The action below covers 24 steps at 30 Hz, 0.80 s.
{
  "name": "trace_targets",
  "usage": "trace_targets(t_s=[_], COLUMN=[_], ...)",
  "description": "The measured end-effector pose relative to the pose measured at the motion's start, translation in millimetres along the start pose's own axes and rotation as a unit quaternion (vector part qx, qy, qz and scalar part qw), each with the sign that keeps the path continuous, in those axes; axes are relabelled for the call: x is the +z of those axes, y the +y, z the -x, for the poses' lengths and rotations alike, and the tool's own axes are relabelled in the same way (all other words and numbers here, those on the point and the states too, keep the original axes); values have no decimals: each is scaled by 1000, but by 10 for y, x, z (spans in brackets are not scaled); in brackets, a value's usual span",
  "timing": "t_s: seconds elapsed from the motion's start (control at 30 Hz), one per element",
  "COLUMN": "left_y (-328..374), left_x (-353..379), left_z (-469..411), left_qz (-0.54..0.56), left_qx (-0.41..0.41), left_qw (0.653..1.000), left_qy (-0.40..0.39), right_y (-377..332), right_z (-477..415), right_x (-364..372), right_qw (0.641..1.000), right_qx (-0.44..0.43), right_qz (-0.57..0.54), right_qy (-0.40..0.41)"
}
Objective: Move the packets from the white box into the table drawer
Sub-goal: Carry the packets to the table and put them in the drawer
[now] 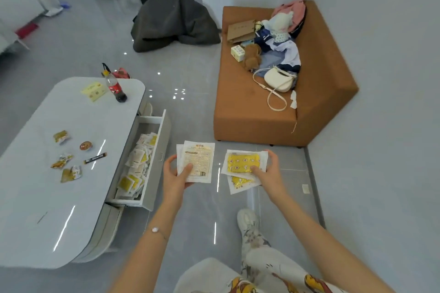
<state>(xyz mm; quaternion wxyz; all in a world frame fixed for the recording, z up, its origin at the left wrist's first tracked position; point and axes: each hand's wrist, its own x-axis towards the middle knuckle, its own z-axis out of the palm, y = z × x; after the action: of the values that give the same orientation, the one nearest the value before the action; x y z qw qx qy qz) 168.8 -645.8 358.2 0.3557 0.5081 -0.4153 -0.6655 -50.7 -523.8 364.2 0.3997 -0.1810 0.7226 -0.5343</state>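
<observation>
From the head view, the left hand grips a small stack of white packets, printed side up, thumb curled over the lower edge. The right hand pinches another stack, the yellow-faced packets, fanned slightly; there seem to be two or three, though the overlap makes the count unsure. Both stacks are held above the grey floor, just right of the open drawer of the white table. Many more packets lie heaped inside that drawer. On the tabletop stand a cola bottle and scattered snack wrappers.
</observation>
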Motion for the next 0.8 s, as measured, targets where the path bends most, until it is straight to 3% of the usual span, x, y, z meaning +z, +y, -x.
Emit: trace_targets(t_s=[0.33,0.57,0.8], left_y=[137,183,228], left_x=[328,407,117], left_z=[-636,-866,-1187], left_qz=[89,158,178], left_qx=[16,-10,-4], left_qw=[985,950,923], left_qy=[145,271,341], right_y=[-652,-1014,-1191], right_z=[-1320,-2001,-2507], right_x=[263,579,1278], right_qw=[989,967,942], right_qx=[-30,-39,-21], right_qz=[21,83,126], right_qy=[-143,-238,-312])
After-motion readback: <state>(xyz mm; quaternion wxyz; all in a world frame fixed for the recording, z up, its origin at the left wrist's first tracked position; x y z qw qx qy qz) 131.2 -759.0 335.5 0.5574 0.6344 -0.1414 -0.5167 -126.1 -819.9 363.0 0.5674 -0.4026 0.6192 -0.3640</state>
